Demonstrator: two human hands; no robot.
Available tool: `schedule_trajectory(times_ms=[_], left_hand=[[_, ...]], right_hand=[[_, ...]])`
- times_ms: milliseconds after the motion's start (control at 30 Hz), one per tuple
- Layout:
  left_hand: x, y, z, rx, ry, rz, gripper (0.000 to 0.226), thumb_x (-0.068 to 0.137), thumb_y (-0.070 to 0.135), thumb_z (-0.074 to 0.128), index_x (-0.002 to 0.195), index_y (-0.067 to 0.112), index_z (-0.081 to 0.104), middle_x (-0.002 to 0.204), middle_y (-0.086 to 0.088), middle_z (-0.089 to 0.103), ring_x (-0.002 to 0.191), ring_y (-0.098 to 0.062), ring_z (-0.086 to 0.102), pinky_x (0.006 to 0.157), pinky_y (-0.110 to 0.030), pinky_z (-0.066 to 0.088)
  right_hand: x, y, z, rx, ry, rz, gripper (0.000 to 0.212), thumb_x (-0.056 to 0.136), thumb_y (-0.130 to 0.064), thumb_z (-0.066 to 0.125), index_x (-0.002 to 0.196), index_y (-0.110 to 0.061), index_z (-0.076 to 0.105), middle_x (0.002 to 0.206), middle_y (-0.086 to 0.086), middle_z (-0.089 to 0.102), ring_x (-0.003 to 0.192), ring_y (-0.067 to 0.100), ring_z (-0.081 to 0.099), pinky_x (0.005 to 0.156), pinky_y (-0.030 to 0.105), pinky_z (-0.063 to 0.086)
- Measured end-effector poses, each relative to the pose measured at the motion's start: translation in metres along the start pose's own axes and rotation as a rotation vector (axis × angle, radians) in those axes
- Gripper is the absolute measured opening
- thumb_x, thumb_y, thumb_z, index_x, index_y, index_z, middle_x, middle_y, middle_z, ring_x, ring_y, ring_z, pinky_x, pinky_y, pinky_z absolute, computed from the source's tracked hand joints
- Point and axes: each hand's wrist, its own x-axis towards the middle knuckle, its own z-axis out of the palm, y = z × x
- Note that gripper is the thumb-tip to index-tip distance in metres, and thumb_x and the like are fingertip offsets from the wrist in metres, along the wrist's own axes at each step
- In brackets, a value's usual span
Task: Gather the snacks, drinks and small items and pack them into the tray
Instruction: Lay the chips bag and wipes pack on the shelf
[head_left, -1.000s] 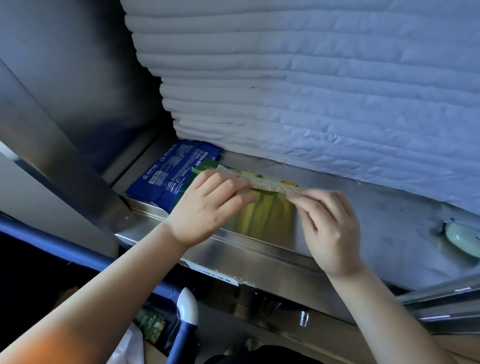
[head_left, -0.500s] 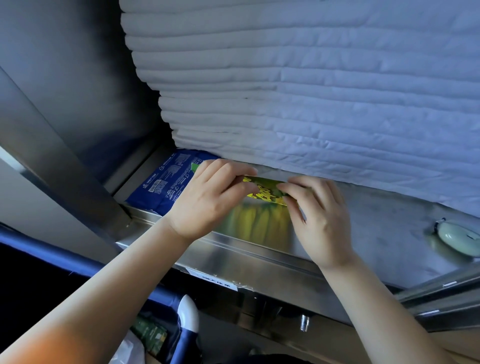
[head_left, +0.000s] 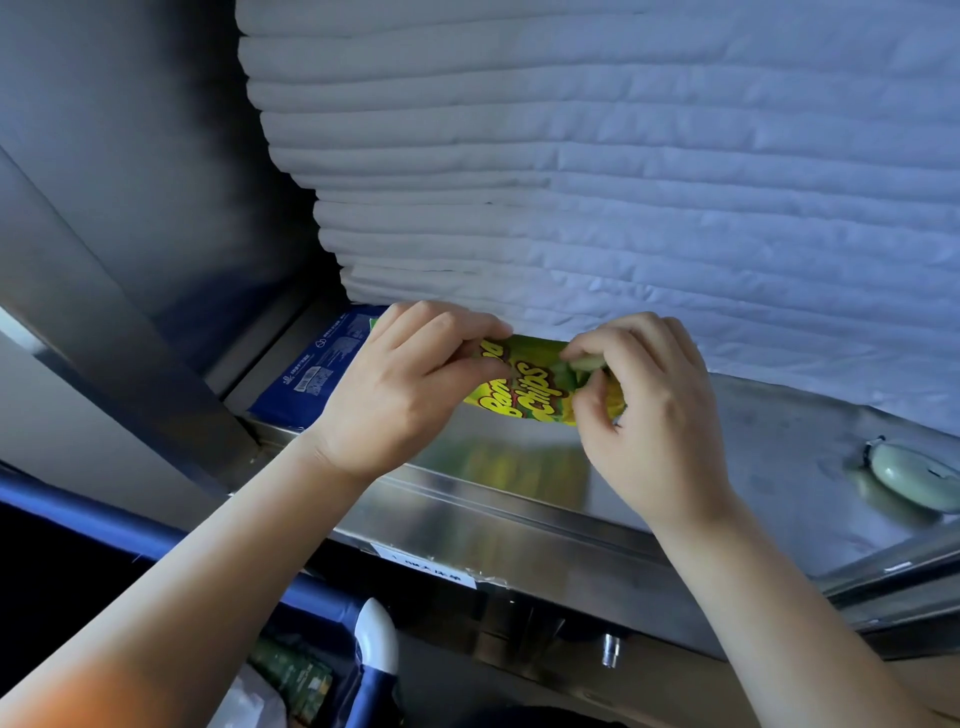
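A yellow-green bag of banana chips (head_left: 535, 389) is held just above the steel tray (head_left: 753, 457), its printed face turned toward me. My left hand (head_left: 405, 384) pinches the bag's left end. My right hand (head_left: 644, 405) pinches its right end, with the fingers curled round the crumpled edge. A blue flat packet (head_left: 311, 374) lies in the tray's left corner, partly hidden behind my left hand.
A stack of folded white quilted cloth (head_left: 623, 182) towers at the back of the tray. A pale green oval object (head_left: 909, 478) lies at the tray's right. Below the tray run a blue bar (head_left: 156, 535) and a white handle (head_left: 376, 639).
The chip bag has tipped from edge-on to show its printed front and has moved back toward the cloth stack. Both hands moved with it and bunched its ends.
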Motion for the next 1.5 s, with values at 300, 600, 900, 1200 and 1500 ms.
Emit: schedule_trajectory(times_ms=[300,600,900,1200,1500], left_hand=[[-0.003,-0.002,0.022,-0.047,-0.068,-0.039,0.025,0.096,0.011,0.051,0.087,0.008,0.074,0.099,-0.007,0.067,0.084,-0.021,0.051,0.07,-0.035,0.042],[-0.003,-0.013,0.044,0.006,-0.145,-0.104,0.041,0.102,0.02,0.034,0.091,0.013,0.073,0.114,-0.009,0.064,0.103,-0.025,0.049,0.082,-0.033,0.034],[-0.012,-0.03,0.076,0.042,-0.309,-0.185,0.025,0.083,0.008,0.049,0.097,0.012,0.07,0.107,-0.01,0.063,0.1,-0.028,0.052,0.085,-0.035,0.034],[-0.037,-0.022,0.097,-0.091,-0.592,-0.493,0.03,0.079,-0.007,0.055,0.101,0.008,0.069,0.112,-0.015,0.06,0.099,-0.036,0.058,0.086,-0.046,0.044],[-0.053,0.03,0.093,-0.076,-0.805,-0.554,0.059,0.099,0.048,0.023,0.149,0.016,0.023,0.157,-0.004,0.016,0.145,-0.021,0.01,0.116,-0.038,0.006]], right_hand=[[0.005,0.007,0.013,-0.041,-0.075,0.132,0.02,0.067,-0.003,0.047,0.081,-0.011,0.06,0.08,0.001,0.055,0.079,0.027,0.052,0.072,0.036,0.041],[-0.023,0.014,0.036,-0.246,-0.145,0.032,0.04,0.08,-0.02,0.062,0.118,-0.011,0.059,0.141,0.014,0.045,0.134,0.03,0.035,0.111,0.054,0.023],[-0.048,0.034,0.068,-0.338,-0.55,0.104,0.071,0.091,-0.054,0.039,0.149,-0.016,0.024,0.157,0.014,0.013,0.146,0.031,0.003,0.117,0.051,0.011],[-0.055,0.044,0.072,-0.343,-0.723,0.153,0.064,0.096,-0.056,0.02,0.148,-0.02,0.029,0.157,0.006,0.022,0.146,0.024,0.01,0.118,0.042,0.012],[-0.055,0.05,0.07,-0.345,-0.766,0.154,0.058,0.097,-0.043,0.017,0.151,-0.022,0.015,0.159,0.004,0.01,0.147,0.022,0.002,0.119,0.038,0.004]])
